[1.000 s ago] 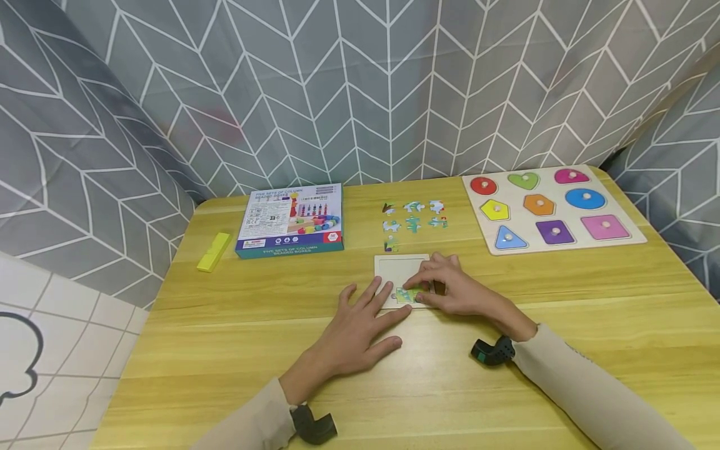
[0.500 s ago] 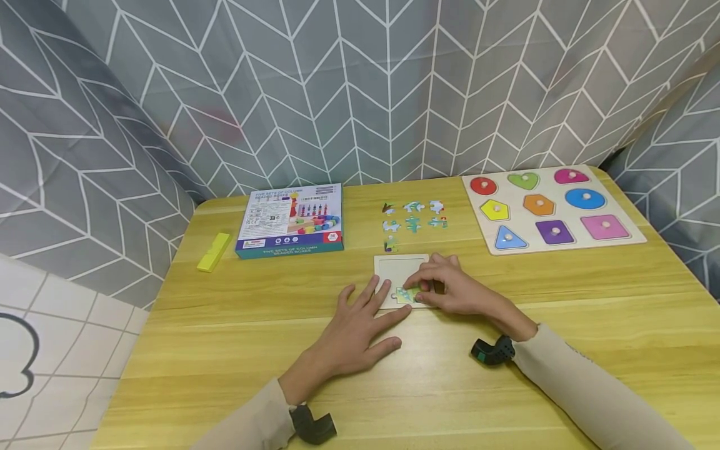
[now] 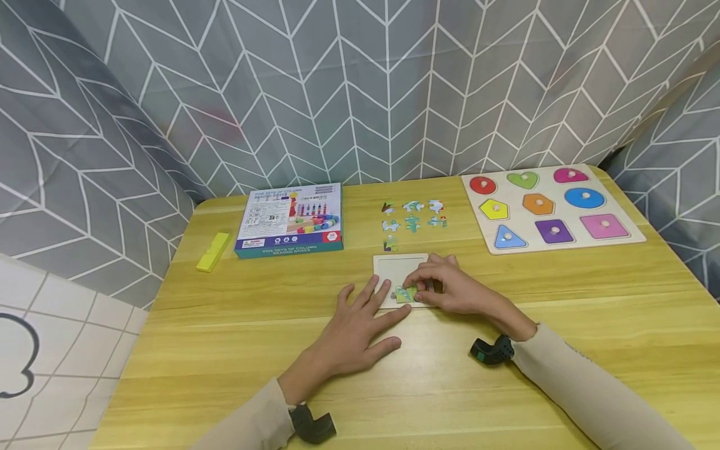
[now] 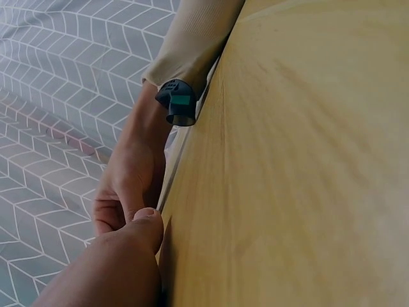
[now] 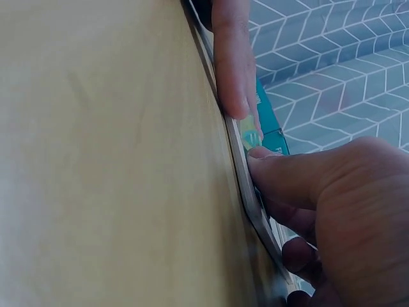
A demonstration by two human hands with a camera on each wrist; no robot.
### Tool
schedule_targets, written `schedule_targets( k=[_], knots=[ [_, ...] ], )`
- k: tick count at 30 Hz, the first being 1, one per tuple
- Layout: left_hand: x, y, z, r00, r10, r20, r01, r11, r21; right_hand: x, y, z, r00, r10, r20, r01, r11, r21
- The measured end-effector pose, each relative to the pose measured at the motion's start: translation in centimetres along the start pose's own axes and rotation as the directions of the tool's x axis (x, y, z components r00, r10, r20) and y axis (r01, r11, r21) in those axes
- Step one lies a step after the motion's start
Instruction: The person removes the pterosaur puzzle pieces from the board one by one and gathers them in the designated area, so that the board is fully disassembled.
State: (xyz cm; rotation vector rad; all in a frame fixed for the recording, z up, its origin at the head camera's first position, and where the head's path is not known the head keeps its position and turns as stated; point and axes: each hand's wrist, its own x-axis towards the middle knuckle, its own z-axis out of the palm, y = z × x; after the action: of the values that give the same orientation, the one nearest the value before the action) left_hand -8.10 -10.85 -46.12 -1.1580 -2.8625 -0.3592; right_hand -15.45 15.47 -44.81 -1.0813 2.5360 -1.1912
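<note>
A white puzzle tray point(image 3: 395, 269) lies at the middle of the wooden table point(image 3: 225, 325). A green puzzle piece point(image 3: 405, 294) sits at the tray's front edge. My right hand point(image 3: 450, 290) has its fingers curled over this piece and pinches it against the tray; the right wrist view shows the thumb point(image 5: 287, 176) pressing at the tray's rim point(image 5: 246, 182) beside the piece point(image 5: 250, 137). My left hand point(image 3: 360, 325) lies flat on the table, its straight fingertips point(image 3: 374, 289) touching the tray's front left corner. Several loose puzzle pieces point(image 3: 413, 215) lie behind the tray.
A blue-and-teal toy box point(image 3: 291, 220) lies at the back left, with a yellow block point(image 3: 214, 251) farther left. A wooden shape board point(image 3: 551, 209) with coloured knobbed shapes fills the back right. Grey patterned curtain surrounds the table.
The green piece has shifted slightly left under the right hand's fingers. The left hand has stayed where it was.
</note>
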Motion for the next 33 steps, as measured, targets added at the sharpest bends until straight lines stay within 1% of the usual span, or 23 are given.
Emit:
schedule_targets(
  k=[7, 13, 21, 26, 33],
  knots=[
    [0.03, 0.00, -0.07, 1.000, -0.004, 0.011, 0.004, 1.000, 0.010, 0.08, -0.08, -0.17, 1.000, 0.004, 0.004, -0.004, 1.000, -0.025],
    [0.03, 0.01, -0.14, 1.000, -0.002, 0.005, 0.002, 1.000, 0.009, 0.30, -0.37, -0.33, 1.000, -0.006, 0.005, 0.006, 0.999, -0.046],
    [0.01, -0.04, -0.12, 1.000, 0.006, 0.003, -0.006, 1.000, 0.005, 0.42, -0.33, -0.26, 1.000, -0.011, -0.024, 0.010, 0.999, -0.039],
    [0.00, -0.07, -0.11, 1.000, 0.005, 0.001, -0.005, 1.000, -0.001, 0.45, -0.32, -0.25, 0.999, -0.023, -0.040, 0.022, 1.000, -0.011],
    [-0.03, 0.01, -0.18, 1.000, 0.009, -0.001, -0.009, 1.000, -0.001, 0.26, -0.10, 0.04, 0.996, -0.035, -0.081, 0.042, 0.995, 0.088]
  ],
)
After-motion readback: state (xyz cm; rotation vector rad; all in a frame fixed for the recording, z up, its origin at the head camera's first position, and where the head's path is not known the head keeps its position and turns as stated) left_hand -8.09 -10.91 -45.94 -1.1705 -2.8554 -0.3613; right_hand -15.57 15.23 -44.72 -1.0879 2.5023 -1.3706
